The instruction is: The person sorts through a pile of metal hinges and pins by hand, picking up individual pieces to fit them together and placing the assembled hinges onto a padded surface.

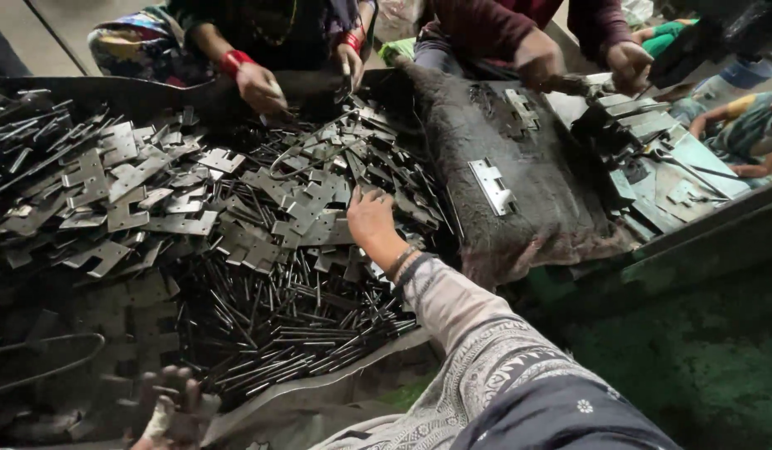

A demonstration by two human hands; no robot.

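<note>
My right hand (pixel 371 218) reaches forward from a patterned sleeve and rests its fingertips in a heap of flat grey metal hinge plates (pixel 152 187). The fingers point down into the plates and are partly hidden. Just in front of that hand lies a pile of thin dark metal pins (pixel 286 321). My left hand (pixel 176 408) shows at the bottom edge, grimy, with a pale wrap on one finger and its fingers curled upward. Whether it holds anything is not clear.
Across the heap a person with red bangles works with both hands (pixel 261 87). Another person in maroon sleeves handles parts (pixel 537 60) beside a dark fuzzy cloth (pixel 519 225) bearing an assembled hinge (pixel 492 185). A wire loop (pixel 48 358) lies at lower left.
</note>
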